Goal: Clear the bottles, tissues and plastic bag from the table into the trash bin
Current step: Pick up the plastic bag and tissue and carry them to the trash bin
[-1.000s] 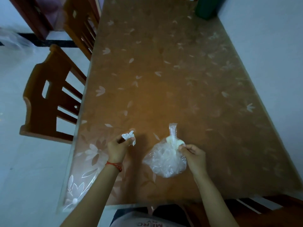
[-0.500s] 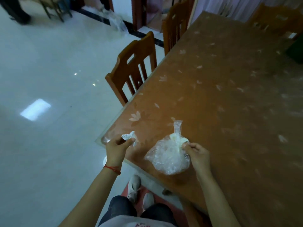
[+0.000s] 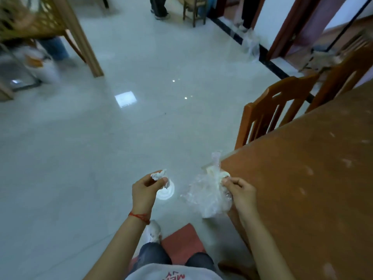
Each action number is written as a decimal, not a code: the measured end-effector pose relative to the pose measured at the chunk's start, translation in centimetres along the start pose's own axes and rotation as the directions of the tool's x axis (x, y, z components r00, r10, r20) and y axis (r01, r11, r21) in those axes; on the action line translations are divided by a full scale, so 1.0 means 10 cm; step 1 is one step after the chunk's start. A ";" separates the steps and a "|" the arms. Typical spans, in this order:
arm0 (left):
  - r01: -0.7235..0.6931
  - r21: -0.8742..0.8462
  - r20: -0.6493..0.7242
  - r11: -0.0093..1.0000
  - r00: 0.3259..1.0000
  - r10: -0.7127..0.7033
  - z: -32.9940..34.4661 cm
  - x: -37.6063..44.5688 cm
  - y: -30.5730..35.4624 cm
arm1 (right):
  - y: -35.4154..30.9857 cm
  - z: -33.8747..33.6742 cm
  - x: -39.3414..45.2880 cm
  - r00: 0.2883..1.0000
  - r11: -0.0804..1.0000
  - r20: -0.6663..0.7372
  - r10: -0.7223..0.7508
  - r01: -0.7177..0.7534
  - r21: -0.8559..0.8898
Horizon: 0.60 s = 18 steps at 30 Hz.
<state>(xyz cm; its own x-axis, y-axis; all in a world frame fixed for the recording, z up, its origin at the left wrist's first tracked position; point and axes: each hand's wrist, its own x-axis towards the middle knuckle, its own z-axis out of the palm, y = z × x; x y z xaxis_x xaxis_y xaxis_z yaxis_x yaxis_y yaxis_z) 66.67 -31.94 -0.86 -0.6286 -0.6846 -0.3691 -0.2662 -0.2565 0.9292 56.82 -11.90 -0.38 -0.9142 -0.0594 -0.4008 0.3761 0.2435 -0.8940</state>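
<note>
My left hand (image 3: pixel 145 190) pinches a crumpled white tissue (image 3: pixel 158 175) over the pale floor, left of the table corner. My right hand (image 3: pixel 240 194) grips the knotted neck of a clear plastic bag (image 3: pixel 203 196) holding something white; the bag hangs off the brown flowered table (image 3: pixel 302 178) at its near-left corner. A white round object (image 3: pixel 166 191) lies on the floor just under my left hand; what it is cannot be told. No trash bin or bottles show.
A wooden chair (image 3: pixel 270 110) stands against the table's left side, another (image 3: pixel 343 71) behind it. A red stool seat (image 3: pixel 181 241) sits under me. A light wooden frame (image 3: pixel 80 37) stands far left. Another person's legs (image 3: pixel 159 7) are at the far end.
The view has swung left from the table toward the open floor. Both hands kept their hold and moved off the tabletop past its corner.
</note>
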 end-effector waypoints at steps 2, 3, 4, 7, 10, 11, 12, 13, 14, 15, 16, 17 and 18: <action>0.005 -0.023 -0.059 1.000 0.998 -0.007 -0.31 0.18 0.05 | -0.10 0.41 0.06 0.998 1.000 0.057 -0.004 0.004 -0.007; 0.004 -0.033 -0.086 0.999 0.996 -0.007 -0.47 0.28 0.06 | -0.15 0.62 0.09 0.997 1.000 0.079 -0.002 0.003 -0.016; 0.001 -0.043 -0.117 0.999 0.993 -0.006 -0.65 0.41 0.07 | -0.22 0.86 0.13 0.995 1.000 0.100 -0.002 0.005 -0.028; -0.002 -0.046 -0.180 0.999 0.984 -0.006 -1.04 0.70 0.10 | -0.35 1.39 0.25 0.993 0.998 0.120 -0.018 0.025 -0.058; 0.002 -0.063 -0.224 0.998 0.974 -0.016 -1.31 0.99 0.19 | -0.47 1.83 0.39 0.988 0.995 0.151 -0.030 0.043 -0.089; 0.004 -0.067 -0.232 0.998 0.973 -0.019 -1.36 1.07 0.22 | -0.51 1.94 0.42 0.986 0.994 0.165 -0.030 0.046 -0.096; 0.004 -0.070 -0.234 0.998 0.972 -0.020 -1.41 1.16 0.25 | -0.55 2.04 0.46 0.984 0.994 0.174 -0.031 0.049 -0.101; 0.006 -0.073 -0.231 0.997 0.973 -0.023 -1.44 1.25 0.27 | -0.59 2.12 0.50 0.983 0.993 0.183 -0.030 0.049 -0.104; 0.011 -0.077 -0.225 0.997 0.974 -0.028 -1.46 1.35 0.30 | -0.63 2.19 0.54 0.982 0.993 0.189 -0.025 0.045 -0.106; 0.017 -0.081 -0.219 0.997 0.975 -0.034 -1.46 1.45 0.34 | -0.67 2.25 0.60 0.981 0.993 0.192 -0.018 0.039 -0.109; 0.020 -0.086 -0.217 0.996 0.975 -0.038 -1.45 1.56 0.37 | -0.71 2.31 0.67 0.981 0.993 0.191 -0.013 0.035 -0.113; 0.022 -0.088 -0.219 0.996 0.975 -0.041 -1.42 1.67 0.40 | -0.75 2.35 0.75 0.982 0.993 0.187 -0.012 0.034 -0.114; 0.022 -0.091 -0.220 0.996 0.975 -0.042 -1.39 1.79 0.45 | -0.79 2.40 0.85 0.983 0.993 0.181 -0.011 0.032 -0.113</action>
<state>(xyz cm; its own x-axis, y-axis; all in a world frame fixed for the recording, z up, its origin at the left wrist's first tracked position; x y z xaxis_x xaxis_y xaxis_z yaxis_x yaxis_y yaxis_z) 64.39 -54.80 -3.03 -0.4407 -0.8065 -0.3941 -0.2122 -0.3330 0.9187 49.73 -37.56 -1.52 -0.8762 -0.2362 -0.4201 0.3270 0.3491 -0.8782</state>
